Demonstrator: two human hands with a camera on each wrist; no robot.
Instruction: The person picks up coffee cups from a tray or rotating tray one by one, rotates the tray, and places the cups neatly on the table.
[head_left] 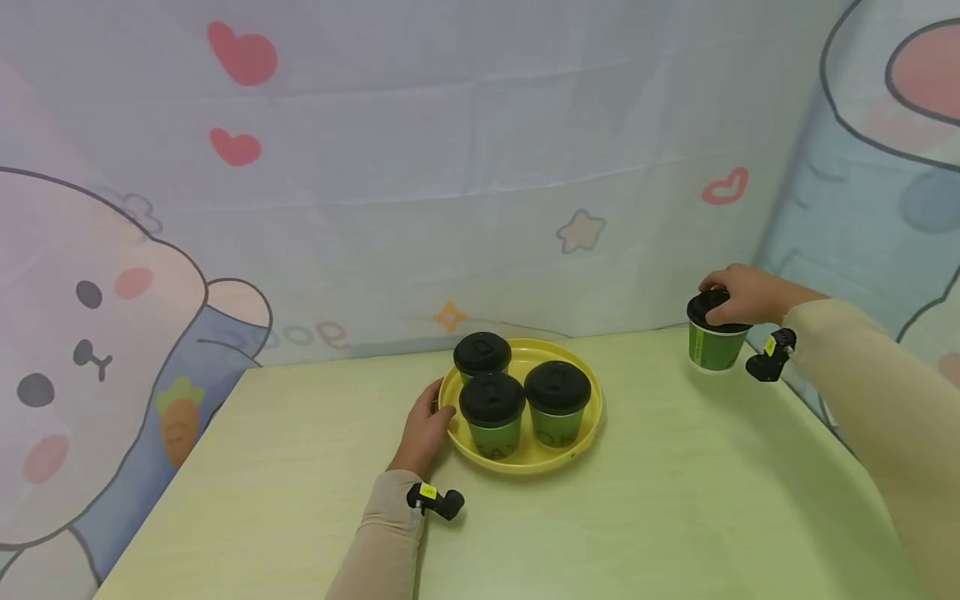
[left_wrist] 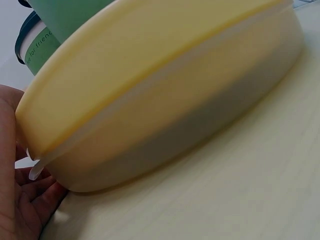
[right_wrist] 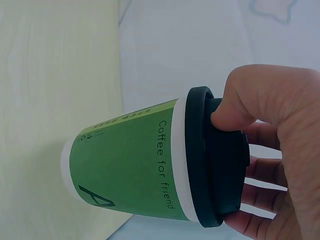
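At the table's back right, my right hand [head_left: 757,296] grips a green paper coffee cup [head_left: 712,346] by its black lid [right_wrist: 220,160]. Thumb and fingers pinch the lid from opposite sides; in the right wrist view the cup's base looks raised off the table. My left hand [head_left: 422,433] holds the left rim of a round yellow tray [head_left: 517,468], thumb over the edge and fingers against the outer side. Three more lidded green cups stand upright on that tray: one at the back left [head_left: 482,354], one in front [head_left: 495,425] and one at the right [head_left: 557,404].
The pale yellow-green table [head_left: 675,500] carries the tray near its back edge. Behind it hangs a cloth backdrop [head_left: 375,167] with printed hearts and cartoon animals, which also runs along the right side. A small black camera [head_left: 438,500] sits on the left wrist.
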